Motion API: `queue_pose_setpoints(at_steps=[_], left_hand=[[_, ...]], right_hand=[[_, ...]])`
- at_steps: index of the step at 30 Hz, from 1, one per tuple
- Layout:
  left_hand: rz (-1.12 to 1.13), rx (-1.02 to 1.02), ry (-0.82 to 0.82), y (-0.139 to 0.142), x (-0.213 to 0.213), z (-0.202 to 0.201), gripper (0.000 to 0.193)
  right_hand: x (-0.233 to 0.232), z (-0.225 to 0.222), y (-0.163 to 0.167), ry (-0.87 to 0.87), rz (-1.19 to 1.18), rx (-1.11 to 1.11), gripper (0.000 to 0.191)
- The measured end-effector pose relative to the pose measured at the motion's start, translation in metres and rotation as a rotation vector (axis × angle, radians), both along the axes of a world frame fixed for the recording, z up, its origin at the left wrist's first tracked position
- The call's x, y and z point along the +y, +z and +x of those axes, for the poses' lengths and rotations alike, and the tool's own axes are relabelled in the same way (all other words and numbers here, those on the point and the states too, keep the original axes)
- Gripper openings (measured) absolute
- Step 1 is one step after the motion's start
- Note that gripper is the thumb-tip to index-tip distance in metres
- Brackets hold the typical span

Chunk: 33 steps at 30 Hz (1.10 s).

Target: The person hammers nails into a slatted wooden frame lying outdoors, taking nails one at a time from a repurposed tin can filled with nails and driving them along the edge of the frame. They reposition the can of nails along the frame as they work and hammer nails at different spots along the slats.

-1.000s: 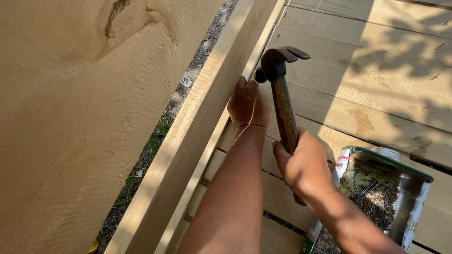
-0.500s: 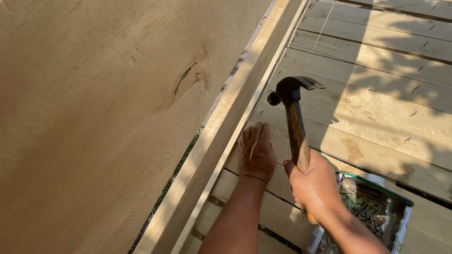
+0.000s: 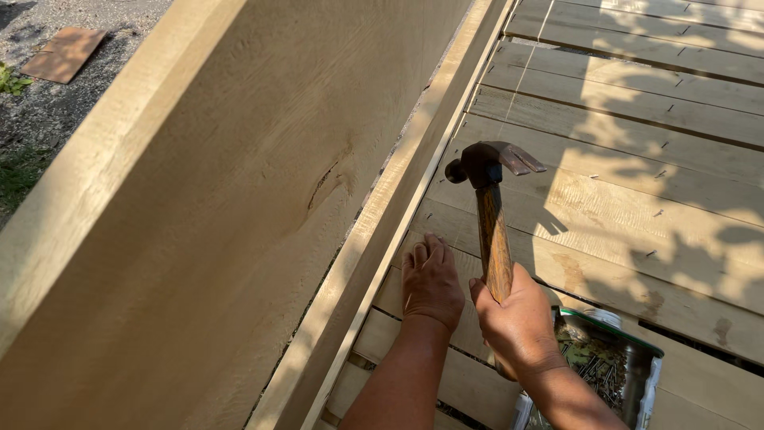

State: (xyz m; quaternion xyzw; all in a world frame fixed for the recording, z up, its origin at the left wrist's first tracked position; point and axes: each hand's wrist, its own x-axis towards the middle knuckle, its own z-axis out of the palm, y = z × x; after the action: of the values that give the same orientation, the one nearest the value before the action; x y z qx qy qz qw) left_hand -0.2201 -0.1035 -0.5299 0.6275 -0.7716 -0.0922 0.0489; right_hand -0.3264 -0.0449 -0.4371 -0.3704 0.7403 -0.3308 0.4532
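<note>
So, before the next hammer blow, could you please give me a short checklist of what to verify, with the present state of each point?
1. Right hand grips the hammer handle firmly: ok, fingers wrapped round the lower handle.
2. Hammer head raised above the deck boards: ok.
3. Left hand away from the strike line: not ok, it rests flat on the boards just below and left of the hammer head.
4. Nail in place and upright: cannot tell, none is visible under the left hand.
5. Container of nails within reach: ok, beside the right wrist.
6. Upright plank steady: cannot tell.

Plank deck (image 3: 637,151) bears nail container (image 3: 609,366), apparently
</note>
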Motion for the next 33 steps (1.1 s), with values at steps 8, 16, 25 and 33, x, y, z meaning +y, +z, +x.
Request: queue_pose_setpoints(at_steps=[8, 16, 25, 33], left_hand=[[0.107, -0.074, -0.019, 0.008, -0.001, 0.001, 0.077], [0.157, -0.038, -0.029, 0.021, -0.002, 0.003, 0.086], [0.162, -0.022, -0.052, 0.023, 0.002, 0.007, 0.099], [-0.083, 0.284, 0.026, 0.003, -0.010, 0.025, 0.047]], right_hand=[[0.007, -0.008, -0.001, 0.085, -0.137, -0.064, 0.019], [-0.007, 0.002, -0.004, 0.067, 0.134, 0.096, 0.026], [0.020, 0.004, -0.036, 0.096, 0.081, 0.242, 0.025], [0.022, -0.001, -0.028, -0.068, 0.113, 0.125, 0.022]])
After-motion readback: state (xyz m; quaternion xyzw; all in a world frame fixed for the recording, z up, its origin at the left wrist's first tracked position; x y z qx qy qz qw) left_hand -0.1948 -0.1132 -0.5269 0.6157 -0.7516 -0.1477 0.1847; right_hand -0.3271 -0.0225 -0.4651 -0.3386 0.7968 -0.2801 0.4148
